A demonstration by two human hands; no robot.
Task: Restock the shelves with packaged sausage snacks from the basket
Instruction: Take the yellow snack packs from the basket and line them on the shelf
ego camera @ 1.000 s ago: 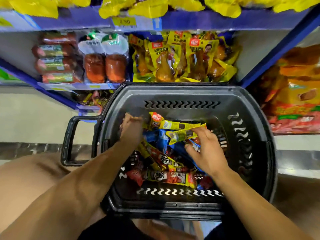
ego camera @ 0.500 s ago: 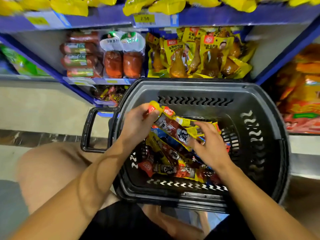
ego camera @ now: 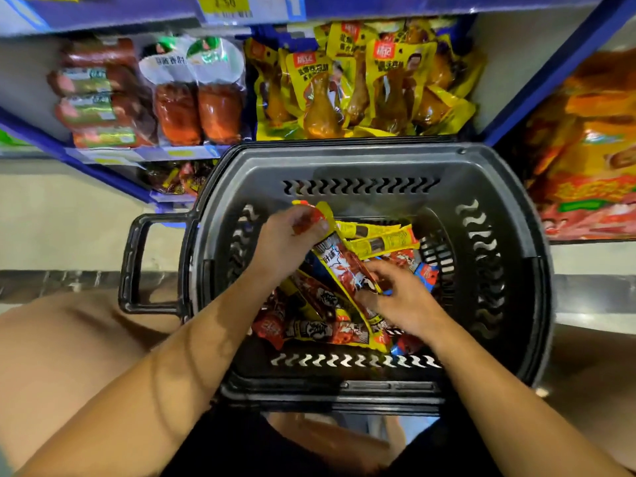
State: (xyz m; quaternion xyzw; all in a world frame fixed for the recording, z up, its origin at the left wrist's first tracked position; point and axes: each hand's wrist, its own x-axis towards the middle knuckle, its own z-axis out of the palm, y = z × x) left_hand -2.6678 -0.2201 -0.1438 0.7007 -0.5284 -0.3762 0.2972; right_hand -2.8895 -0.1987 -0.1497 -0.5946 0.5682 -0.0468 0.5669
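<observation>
With my left hand [ego camera: 287,241] pinching the top ends of a few sausage sticks [ego camera: 344,266] inside the basket [ego camera: 361,160] and my right hand [ego camera: 399,297] curled on their lower ends, I should square the bundle before lifting it out.

My black basket [ego camera: 371,163] held sausage packets [ego camera: 327,330]; the blue shelf [ego camera: 144,154] behind carried drumstick packs [ego camera: 361,87].
</observation>
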